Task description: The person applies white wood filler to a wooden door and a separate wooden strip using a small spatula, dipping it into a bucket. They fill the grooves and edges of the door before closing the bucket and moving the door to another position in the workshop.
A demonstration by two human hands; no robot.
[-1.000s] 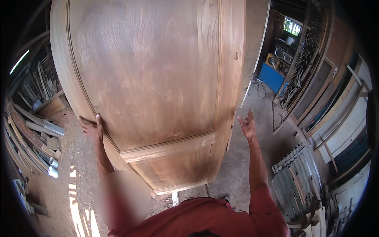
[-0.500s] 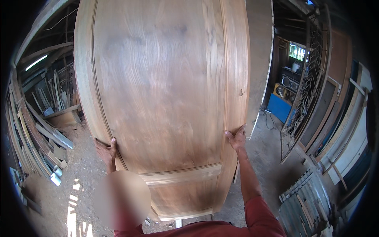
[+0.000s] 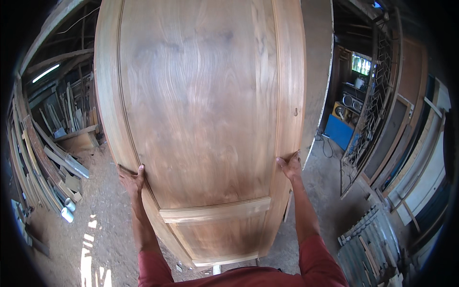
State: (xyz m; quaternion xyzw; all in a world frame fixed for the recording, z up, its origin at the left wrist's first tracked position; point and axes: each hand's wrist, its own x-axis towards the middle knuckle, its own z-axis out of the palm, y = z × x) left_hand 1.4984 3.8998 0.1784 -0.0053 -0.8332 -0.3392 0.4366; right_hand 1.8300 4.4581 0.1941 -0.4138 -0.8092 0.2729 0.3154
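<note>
A wooden panelled door stands upright right in front of me, its pale frame set around a large upper panel and a smaller lower one. On its left edge my left hand is closed, thumb on the front face and fingers around the side. My right hand grips the opposite edge at about the same height, its thumb on the front and the other fingers partly hidden. A small keyhole is cut in the right stile above that hand. Behind the door's right side shows a grey-brown board.
Long timber pieces lean along the left, with two white cylinders on the floor near them. At right are a blue panel, a metal lattice, leaning boards and a stack of corrugated sheets.
The door has shifted slightly to the right in view, and both hands have moved with it, keeping their hold on its edges.
</note>
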